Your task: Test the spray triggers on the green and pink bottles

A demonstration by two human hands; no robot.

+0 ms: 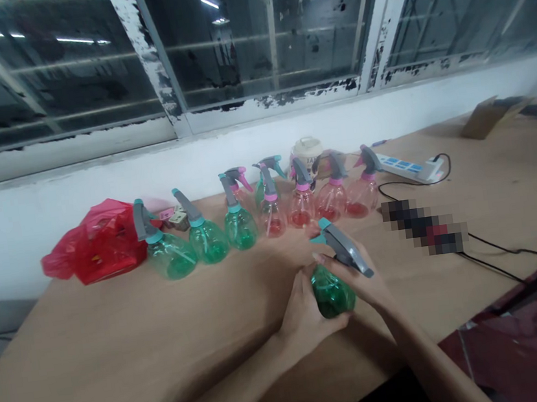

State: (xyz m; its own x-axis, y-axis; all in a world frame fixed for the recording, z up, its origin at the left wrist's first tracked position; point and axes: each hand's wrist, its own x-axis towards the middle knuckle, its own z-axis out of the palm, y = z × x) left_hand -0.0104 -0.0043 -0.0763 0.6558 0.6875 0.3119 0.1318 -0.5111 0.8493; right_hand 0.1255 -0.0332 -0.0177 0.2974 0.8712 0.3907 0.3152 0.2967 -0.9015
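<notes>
Both hands are on one green spray bottle (331, 292) with a grey and teal trigger head (342, 244), held above the near part of the table. My left hand (305, 307) is wrapped round the bottle's round body from the left and below. At the neck, just under the trigger head, my right hand (358, 275) is closed; some of its fingers are hidden behind the bottle. Behind the hands stands a row of spray bottles: green ones such as this one (208, 239) on the left, and pink ones such as this one (331, 201) on the right.
A red plastic bag (102, 241) lies at the left end of the row. Behind the pink bottles is a white tub (307, 149). To the right are a power strip (411, 167), black cables (500, 253) and a cardboard box (486, 117). A wall with windows borders the table's back.
</notes>
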